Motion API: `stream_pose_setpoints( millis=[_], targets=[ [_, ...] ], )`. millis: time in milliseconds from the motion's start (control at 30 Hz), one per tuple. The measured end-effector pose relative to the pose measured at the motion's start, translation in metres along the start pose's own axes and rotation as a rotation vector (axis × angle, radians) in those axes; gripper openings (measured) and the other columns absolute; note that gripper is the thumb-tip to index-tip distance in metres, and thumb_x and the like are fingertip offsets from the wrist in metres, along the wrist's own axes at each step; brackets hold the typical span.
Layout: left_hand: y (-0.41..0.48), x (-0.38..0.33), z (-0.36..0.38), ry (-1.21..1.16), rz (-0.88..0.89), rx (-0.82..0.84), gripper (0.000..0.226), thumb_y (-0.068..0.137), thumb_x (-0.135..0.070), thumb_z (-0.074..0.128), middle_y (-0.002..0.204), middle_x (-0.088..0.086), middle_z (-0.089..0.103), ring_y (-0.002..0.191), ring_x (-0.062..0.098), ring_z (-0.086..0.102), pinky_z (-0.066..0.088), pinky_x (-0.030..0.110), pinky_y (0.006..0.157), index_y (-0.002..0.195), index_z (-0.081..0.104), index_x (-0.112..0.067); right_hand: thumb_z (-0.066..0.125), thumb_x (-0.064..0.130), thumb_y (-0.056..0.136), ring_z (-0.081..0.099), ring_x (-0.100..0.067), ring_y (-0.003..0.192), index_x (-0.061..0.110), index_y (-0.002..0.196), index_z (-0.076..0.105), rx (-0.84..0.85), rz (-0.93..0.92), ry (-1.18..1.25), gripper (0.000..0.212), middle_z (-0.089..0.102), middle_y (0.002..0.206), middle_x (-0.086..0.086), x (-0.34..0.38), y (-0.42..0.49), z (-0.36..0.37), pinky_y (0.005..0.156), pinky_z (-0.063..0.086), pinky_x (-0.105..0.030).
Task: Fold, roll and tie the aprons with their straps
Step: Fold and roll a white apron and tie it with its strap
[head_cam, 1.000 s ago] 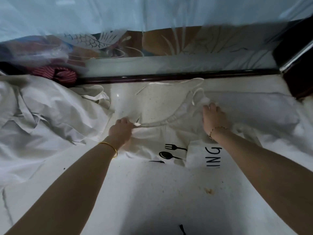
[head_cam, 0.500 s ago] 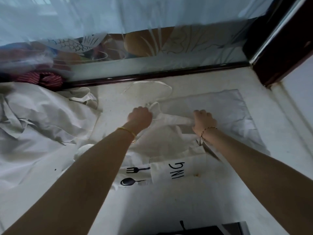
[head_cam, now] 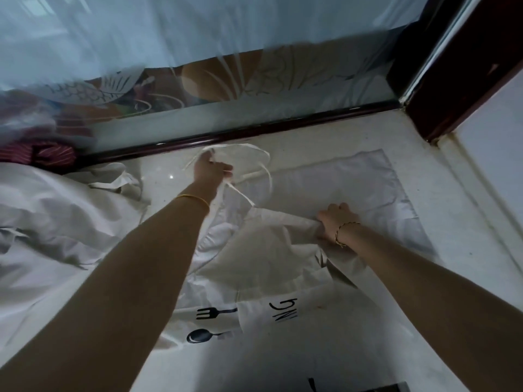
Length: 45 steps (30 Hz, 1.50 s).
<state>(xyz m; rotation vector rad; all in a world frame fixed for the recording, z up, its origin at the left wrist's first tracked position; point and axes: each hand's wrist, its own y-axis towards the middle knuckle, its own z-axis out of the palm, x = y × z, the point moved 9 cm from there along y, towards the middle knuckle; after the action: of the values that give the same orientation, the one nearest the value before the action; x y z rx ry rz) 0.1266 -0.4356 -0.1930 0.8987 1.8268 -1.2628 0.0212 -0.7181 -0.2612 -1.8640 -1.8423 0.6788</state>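
Observation:
A white apron (head_cam: 271,261) with a black fork, spoon and letters printed on it lies crumpled on the pale floor in front of me. Its thin straps (head_cam: 254,162) loop across the floor near the window frame. My left hand (head_cam: 210,169) reaches far forward and pinches the straps. My right hand (head_cam: 332,222) grips a bunched fold of the apron's cloth at the right. Part of the apron lies over a flat white cloth (head_cam: 353,182).
A heap of white aprons (head_cam: 56,216) fills the left side. A dark window frame rail (head_cam: 254,131) runs across the back, with a sheer curtain (head_cam: 198,38) above. A dark door post (head_cam: 458,80) and white wall stand at the right. A striped red cloth (head_cam: 42,154) lies at far left.
My left hand let go of the apron's edge and reached forward to the straps by the window frame. My right hand kept its grip on the bunched cloth and shifted right.

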Motion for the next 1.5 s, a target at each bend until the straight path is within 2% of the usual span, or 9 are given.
stream_pose_setpoints(
  millis=[200, 300, 467, 600, 867, 1000, 1233, 1400, 1500],
  targets=[
    [0.026, 0.011, -0.067, 0.744, -0.238, -0.135, 0.044, 0.091, -0.012, 0.048, 0.126, 0.02, 0.05, 0.114, 0.035, 0.052, 0.047, 0.038, 0.094, 0.132, 0.041, 0.005, 0.047, 0.025, 0.092, 0.052, -0.03, 0.112, 0.019, 0.104, 0.06, -0.049, -0.035, 0.051, 0.019, 0.058, 0.114, -0.007, 0.008, 0.006, -0.022, 0.09, 0.044, -0.036],
    [0.0, -0.022, -0.045, 1.048, 0.116, -0.292, 0.053, 0.087, -0.01, 0.055, 0.135, 0.019, 0.037, 0.121, 0.033, 0.042, 0.041, 0.039, 0.098, 0.135, 0.036, 0.0, 0.044, 0.026, 0.093, 0.056, -0.028, 0.102, 0.022, 0.089, 0.053, -0.086, -0.072, 0.109, 0.01, 0.059, 0.104, -0.005, 0.012, 0.004, -0.029, 0.078, 0.039, -0.031],
    [-0.062, 0.031, 0.087, 1.102, 0.272, 0.645, 0.063, 0.085, -0.016, 0.068, 0.138, 0.01, 0.048, 0.119, 0.026, 0.052, 0.045, 0.023, 0.087, 0.141, 0.039, -0.013, 0.044, 0.025, 0.096, 0.056, -0.028, 0.095, 0.014, 0.096, 0.054, -0.218, -0.168, 0.274, 0.015, 0.057, 0.095, -0.006, 0.013, -0.014, -0.049, 0.069, 0.033, -0.028],
    [-0.066, 0.035, 0.095, 1.508, 0.397, 0.523, 0.025, 0.093, -0.012, 0.05, 0.125, 0.009, 0.057, 0.117, 0.028, 0.053, 0.042, 0.044, 0.1, 0.116, 0.059, -0.01, 0.059, 0.033, 0.088, 0.057, -0.024, 0.089, 0.014, 0.092, 0.057, -0.248, -0.161, 0.329, 0.02, 0.059, 0.092, -0.005, -0.006, -0.036, -0.061, 0.068, 0.035, -0.026],
    [-0.061, 0.018, 0.068, 1.669, 0.359, 0.166, 0.034, 0.095, -0.014, 0.042, 0.129, 0.005, 0.054, 0.123, 0.026, 0.046, 0.042, 0.038, 0.095, 0.128, 0.051, -0.017, 0.074, 0.025, 0.074, 0.06, -0.024, 0.082, 0.014, 0.094, 0.063, 0.381, 0.043, -0.017, 0.025, 0.058, 0.09, -0.005, -0.074, -0.066, -0.03, 0.063, 0.05, -0.027],
    [-0.061, 0.01, 0.069, 1.827, 0.473, 0.103, 0.033, 0.093, -0.016, 0.04, 0.122, 0.004, 0.057, 0.12, 0.024, 0.039, 0.035, 0.034, 0.094, 0.123, 0.055, -0.017, 0.065, 0.042, 0.084, 0.053, -0.022, 0.087, 0.02, 0.082, 0.064, 0.631, 0.175, -0.399, 0.023, 0.055, 0.089, -0.002, -0.119, -0.067, -0.045, 0.099, 0.045, -0.037],
    [-0.035, 0.018, 0.063, 1.667, 0.361, 0.146, 0.034, 0.091, -0.006, 0.04, 0.116, 0.004, 0.06, 0.111, 0.023, 0.055, 0.029, 0.038, 0.104, 0.122, 0.052, -0.015, 0.046, 0.027, 0.092, 0.033, -0.036, 0.133, 0.012, 0.139, 0.043, -0.265, 0.371, -0.474, 0.049, 0.041, 0.142, -0.015, -0.096, -0.035, -0.182, 0.11, 0.023, -0.056],
    [-0.016, -0.005, 0.055, 1.703, 0.452, -0.017, 0.026, 0.088, -0.008, 0.046, 0.098, 0.0, 0.064, 0.099, 0.022, 0.058, 0.031, 0.035, 0.095, 0.109, 0.055, -0.019, 0.074, 0.019, 0.075, 0.013, -0.041, 0.14, 0.014, 0.148, 0.015, -0.375, 0.316, -0.219, 0.094, 0.007, 0.155, -0.017, -0.097, 0.003, -0.162, 0.11, 0.02, -0.059],
    [-0.006, -0.003, 0.066, 1.718, 0.461, 0.036, 0.028, 0.09, -0.011, 0.046, 0.111, 0.002, 0.06, 0.108, 0.022, 0.054, 0.033, 0.036, 0.097, 0.116, 0.053, -0.018, 0.065, 0.009, 0.081, 0.028, -0.041, 0.133, 0.015, 0.147, 0.013, -0.413, 0.359, 0.059, 0.084, 0.016, 0.152, -0.018, -0.116, 0.011, -0.124, 0.103, 0.034, -0.052]
  ],
)
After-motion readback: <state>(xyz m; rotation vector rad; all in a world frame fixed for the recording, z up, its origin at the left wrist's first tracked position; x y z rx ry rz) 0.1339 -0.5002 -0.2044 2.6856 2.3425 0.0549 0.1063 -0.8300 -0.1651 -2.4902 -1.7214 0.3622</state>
